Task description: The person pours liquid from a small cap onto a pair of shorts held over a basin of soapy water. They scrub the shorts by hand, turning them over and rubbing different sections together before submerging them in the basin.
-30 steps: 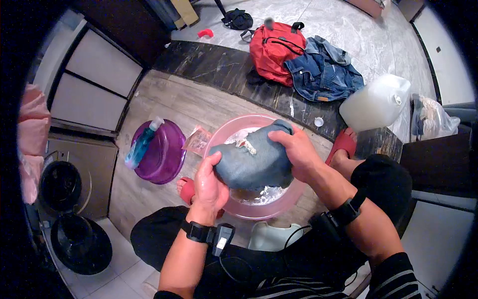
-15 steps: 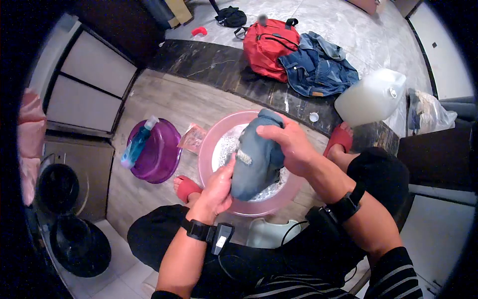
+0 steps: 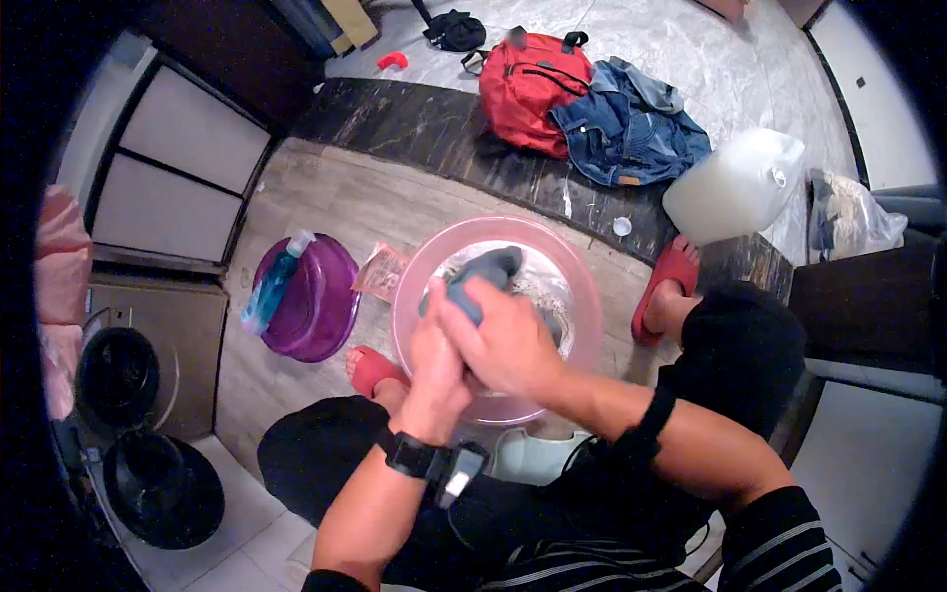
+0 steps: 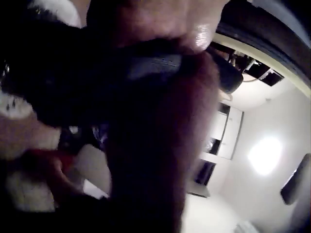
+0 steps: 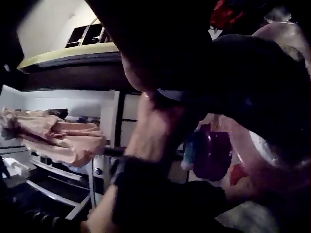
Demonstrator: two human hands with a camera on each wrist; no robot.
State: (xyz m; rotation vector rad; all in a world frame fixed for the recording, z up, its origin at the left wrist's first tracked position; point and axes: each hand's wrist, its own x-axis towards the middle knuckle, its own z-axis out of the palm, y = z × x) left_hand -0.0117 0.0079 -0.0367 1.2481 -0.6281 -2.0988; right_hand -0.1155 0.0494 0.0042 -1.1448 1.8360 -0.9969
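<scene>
Both hands grip a wet blue-grey denim cloth (image 3: 483, 271), bunched up over a pink basin (image 3: 589, 296). My left hand (image 3: 436, 357) holds it from the left, fingers wrapped around the fabric. Pressed against it from the right, my right hand (image 3: 508, 340) curls over the same bundle, and the two hands meet. Sudsy water (image 3: 541, 264) shows in the basin behind the cloth. Dark folds of the cloth (image 5: 252, 73) fill much of the right wrist view. The left wrist view is mostly in shadow. The frayed white patch on the cloth is hidden now.
Left of the pink basin, a purple basin (image 3: 340, 316) holds a bottle of blue liquid (image 3: 276, 281). A printed packet (image 3: 380, 271) lies between the basins. A red backpack (image 3: 533, 94), a denim garment (image 3: 631, 128) and a white jug (image 3: 730, 187) sit beyond the dark sill (image 3: 395, 123).
The cloth went from spread between both hands to folded and then bunched. The hands have come together over the basin, the right one moving left and down, and the frayed patch has gone out of sight.
</scene>
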